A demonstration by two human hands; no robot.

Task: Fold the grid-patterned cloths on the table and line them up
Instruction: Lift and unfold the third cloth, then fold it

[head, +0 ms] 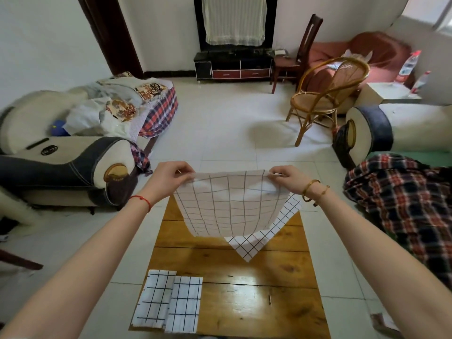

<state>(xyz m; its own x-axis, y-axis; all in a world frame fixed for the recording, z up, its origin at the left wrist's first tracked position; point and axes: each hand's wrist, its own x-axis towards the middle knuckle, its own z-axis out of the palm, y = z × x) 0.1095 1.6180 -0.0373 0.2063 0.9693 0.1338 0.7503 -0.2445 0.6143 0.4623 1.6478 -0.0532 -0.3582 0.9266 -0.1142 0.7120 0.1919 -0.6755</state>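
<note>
Both my arms reach straight out; my left hand [168, 178] and right hand [288, 178] pinch the top corners of a grid cloth [230, 204], fingers closed on it, above the desk [244, 277] at 12 o'clock. Two folded cloths [168, 302] lie at 7 o'clock.

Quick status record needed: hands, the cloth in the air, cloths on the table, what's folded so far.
left hand: pinches the upper left corner of the held cloth
right hand: pinches its upper right corner
held cloth: grid-patterned, spread out, hanging above the far end of the wooden table
unfolded cloth: lies flat on the table, partly hidden behind the held cloth
folded cloths: two, side by side at the table's near left corner, edges overlapping
left to fold: the held cloth and the unfolded cloth
</note>
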